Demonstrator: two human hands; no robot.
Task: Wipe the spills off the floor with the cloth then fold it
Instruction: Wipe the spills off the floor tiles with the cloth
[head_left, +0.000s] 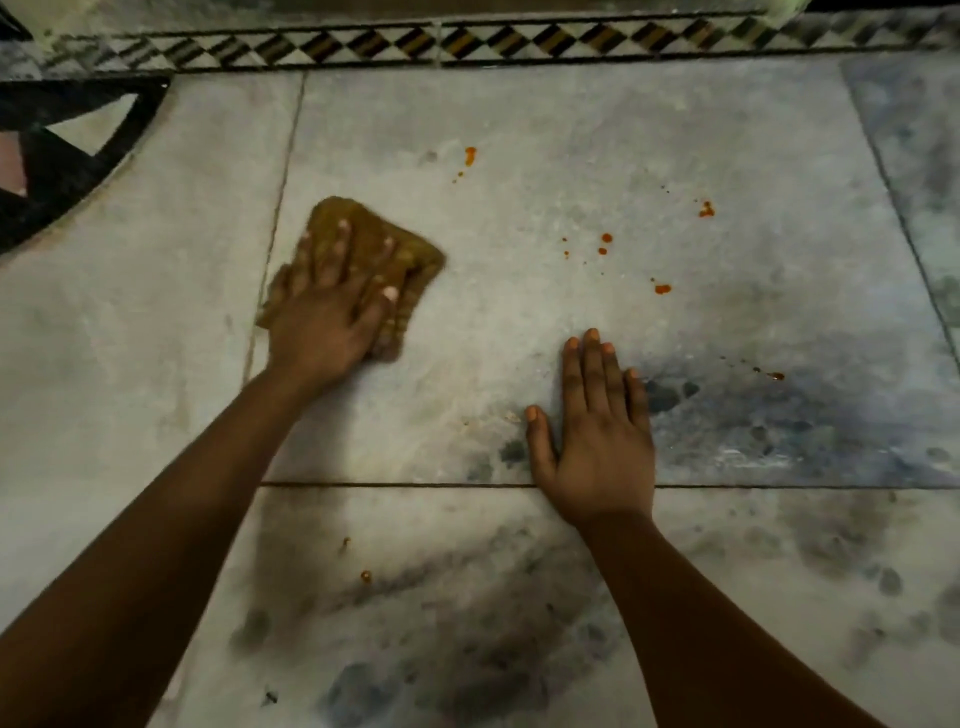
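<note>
Cloth pressed flat under spread left hand; right hand open on floor. Orange spills unwiped, folding pending.

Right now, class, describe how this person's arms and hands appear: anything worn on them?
Both forearms are bare to the frame edge, with no sleeves in view. The left hand and right hand wear no gloves, rings, watch or bracelets. The fingernails are short and unpainted.

Brown cloth flat on floor; orange spills apart.
</note>
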